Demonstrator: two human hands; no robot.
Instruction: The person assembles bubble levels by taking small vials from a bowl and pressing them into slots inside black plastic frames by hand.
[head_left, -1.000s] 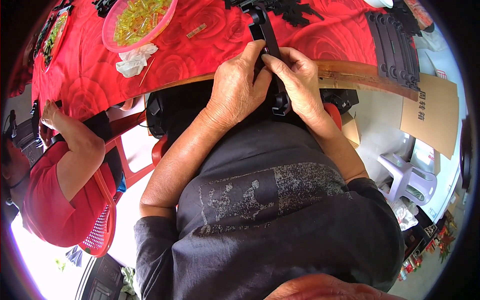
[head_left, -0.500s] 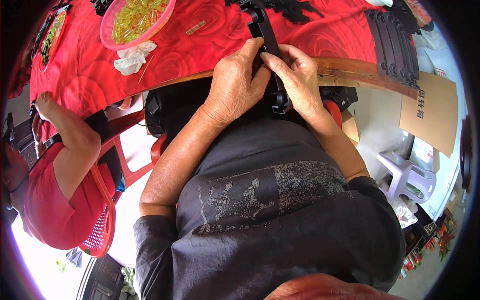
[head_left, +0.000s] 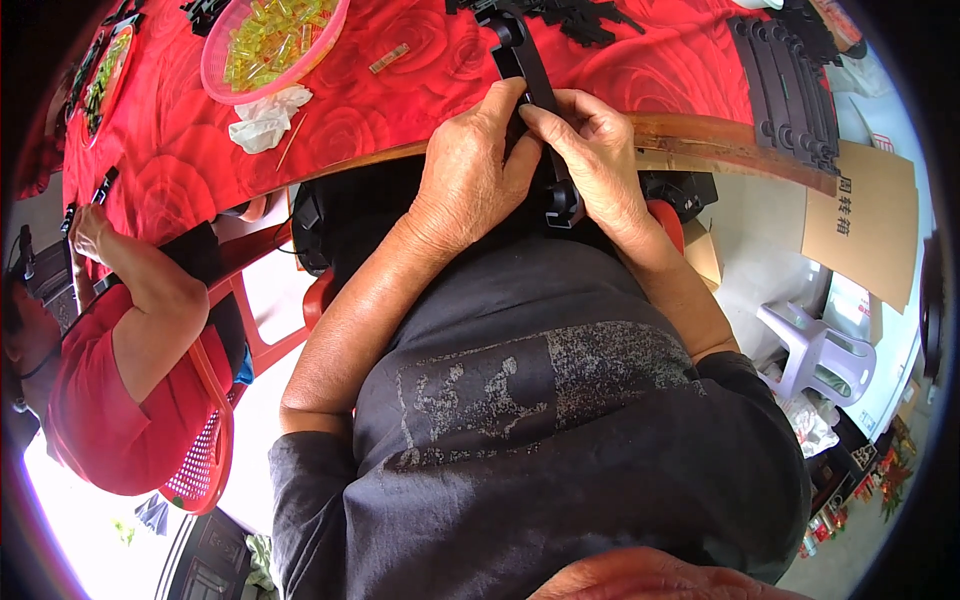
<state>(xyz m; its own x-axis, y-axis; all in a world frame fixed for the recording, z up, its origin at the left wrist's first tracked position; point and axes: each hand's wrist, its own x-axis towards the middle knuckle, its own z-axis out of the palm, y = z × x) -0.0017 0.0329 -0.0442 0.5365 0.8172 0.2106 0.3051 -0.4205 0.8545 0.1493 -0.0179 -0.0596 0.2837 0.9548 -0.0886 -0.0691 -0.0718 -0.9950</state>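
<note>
A long black plastic bracket [head_left: 533, 75] with rounded, hooked ends is held at a slant over the table's near edge. My left hand [head_left: 478, 160] grips it from the left, thumb and forefinger pressed to its middle. My right hand [head_left: 590, 150] holds the other side, its thumb on the bracket close to the left fingertips. Whatever lies under the thumbs is hidden. Beyond the hands, a pile of black plastic parts [head_left: 580, 18] rests on the red cloth. Similar black brackets [head_left: 785, 95] lie side by side at the table's right end.
A pink basket [head_left: 212, 75] of clear yellow pieces stands on the red rose-patterned tablecloth [head_left: 410, 100], beside a crumpled white tissue [head_left: 265, 125]. At left, a co-worker in red [head_left: 130, 370] sits on a red chair. A cardboard sheet [head_left: 860, 220] and a lilac stool [head_left: 820, 350] are at right.
My hands and the bracket have hardly moved. The co-worker's arm has shifted slightly, and a small black part now shows by that person's hand.
</note>
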